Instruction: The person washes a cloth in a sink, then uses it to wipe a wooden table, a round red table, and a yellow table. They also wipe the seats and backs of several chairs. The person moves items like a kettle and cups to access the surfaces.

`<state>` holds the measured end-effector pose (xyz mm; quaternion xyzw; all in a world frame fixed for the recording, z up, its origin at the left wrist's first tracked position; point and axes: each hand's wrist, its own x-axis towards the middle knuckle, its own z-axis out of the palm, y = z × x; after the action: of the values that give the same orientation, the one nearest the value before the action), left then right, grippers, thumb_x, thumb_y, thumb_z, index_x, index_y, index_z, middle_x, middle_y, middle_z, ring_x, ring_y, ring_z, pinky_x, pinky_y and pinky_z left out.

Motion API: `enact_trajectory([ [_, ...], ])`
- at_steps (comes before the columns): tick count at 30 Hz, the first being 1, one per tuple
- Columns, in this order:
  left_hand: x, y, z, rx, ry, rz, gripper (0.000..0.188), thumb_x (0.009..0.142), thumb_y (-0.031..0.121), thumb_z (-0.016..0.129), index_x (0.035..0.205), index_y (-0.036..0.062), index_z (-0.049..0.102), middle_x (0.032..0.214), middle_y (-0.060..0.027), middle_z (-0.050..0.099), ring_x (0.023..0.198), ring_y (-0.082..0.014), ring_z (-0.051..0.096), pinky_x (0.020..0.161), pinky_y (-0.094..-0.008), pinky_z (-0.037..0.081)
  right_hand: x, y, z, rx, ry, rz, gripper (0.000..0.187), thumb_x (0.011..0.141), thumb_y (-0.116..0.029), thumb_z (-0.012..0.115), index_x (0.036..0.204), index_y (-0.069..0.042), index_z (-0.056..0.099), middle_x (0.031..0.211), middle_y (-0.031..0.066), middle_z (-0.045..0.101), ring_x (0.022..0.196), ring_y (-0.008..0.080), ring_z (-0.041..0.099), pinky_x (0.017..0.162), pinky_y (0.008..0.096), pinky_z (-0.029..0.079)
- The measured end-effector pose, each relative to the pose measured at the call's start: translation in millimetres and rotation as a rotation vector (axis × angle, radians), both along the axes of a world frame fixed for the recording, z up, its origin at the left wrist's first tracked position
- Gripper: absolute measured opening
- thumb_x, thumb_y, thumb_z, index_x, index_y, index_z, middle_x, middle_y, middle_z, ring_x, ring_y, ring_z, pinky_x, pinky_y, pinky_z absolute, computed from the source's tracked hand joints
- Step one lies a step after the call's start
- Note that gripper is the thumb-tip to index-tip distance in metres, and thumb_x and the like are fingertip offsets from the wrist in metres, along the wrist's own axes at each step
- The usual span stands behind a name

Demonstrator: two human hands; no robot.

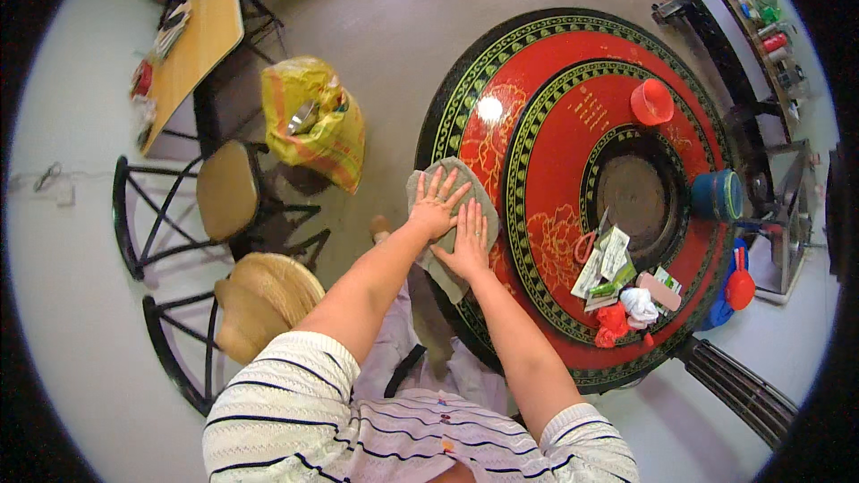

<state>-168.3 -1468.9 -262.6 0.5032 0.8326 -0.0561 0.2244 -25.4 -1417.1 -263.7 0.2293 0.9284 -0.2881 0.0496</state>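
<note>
A grey-green cloth [481, 186] lies spread on the near left edge of a round red table [474, 139] with black and gold patterned rings. Part of the cloth hangs over the rim. My left hand [436, 208] rests flat on it, fingers spread. Just to its right, my right hand [471, 248] also presses palm down on the cloth, fingers stretched out. The two hands almost touch. Neither one grips anything.
On the raised turntable are a red plastic container [651, 102], red-handled scissors [585, 247], paper packets [614, 253], and crumpled white plastic [640, 307]. A teal canister [716, 195] stands at the right. Leftward are a yellow sack [313, 125], a chair [228, 190] and a straw hat [266, 302].
</note>
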Motion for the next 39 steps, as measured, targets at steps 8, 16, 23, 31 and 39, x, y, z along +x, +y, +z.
enact_trajectory([
  [8,-144,109,-8,0.155,-0.094,-0.281,0.069,0.095,0.06,0.037,0.156,0.0351,0.017,0.165,-0.0031,0.004,0.152,-0.0307,-0.001,0.118,-0.058,-0.006,-131,83,-4,0.13,-0.01,-0.319,0.125,0.067,-0.059,0.079,0.155,-0.005,0.009,0.163,0.0119,0.01,0.151,0.0275,0.006,0.122,0.0482,0.006],
  [16,-260,214,-9,0.18,-0.253,-0.493,0.118,0.064,0.082,0.06,0.158,0.0282,0.014,0.165,-0.01,0.003,0.151,-0.0372,-0.003,0.115,-0.0653,-0.003,-227,185,-18,0.312,-0.133,-0.404,0.111,0.072,-0.059,0.074,0.155,-0.01,0.019,0.162,0.0047,0.018,0.151,0.0228,0.011,0.122,0.0476,0.006],
  [23,-298,284,4,0.12,-0.111,-0.645,0.15,0.038,0.071,0.084,0.158,0.0268,0.006,0.165,-0.0117,0.001,0.15,-0.0401,-0.004,0.112,-0.0701,0.005,-269,245,-22,0.346,-0.034,-0.512,0.104,0.078,-0.059,0.069,0.155,-0.011,0.02,0.161,0.0049,0.022,0.15,0.0234,0.013,0.121,0.0484,0.009],
  [31,-329,391,-3,0.206,-0.083,-0.745,0.147,0.038,0.075,0.082,0.158,0.0278,0.01,0.164,-0.0126,0.005,0.15,-0.0414,0.002,0.113,-0.0688,0.011,-303,333,-17,0.378,-0.05,-0.633,0.102,0.08,-0.058,0.068,0.155,-0.009,0.019,0.16,0.0066,0.023,0.15,0.0245,0.014,0.121,0.0474,0.01],
  [39,-351,516,1,0.191,-0.125,-0.797,0.135,0.045,0.065,0.086,0.156,0.0271,0.02,0.164,-0.0112,0.008,0.144,-0.0456,0.022,0.114,-0.0563,0.026,-331,441,-14,0.306,-0.15,-0.739,0.097,0.083,-0.05,0.068,0.155,-0.009,0.018,0.161,0.0064,0.021,0.15,0.0253,0.013,0.121,0.0472,0.01],
])
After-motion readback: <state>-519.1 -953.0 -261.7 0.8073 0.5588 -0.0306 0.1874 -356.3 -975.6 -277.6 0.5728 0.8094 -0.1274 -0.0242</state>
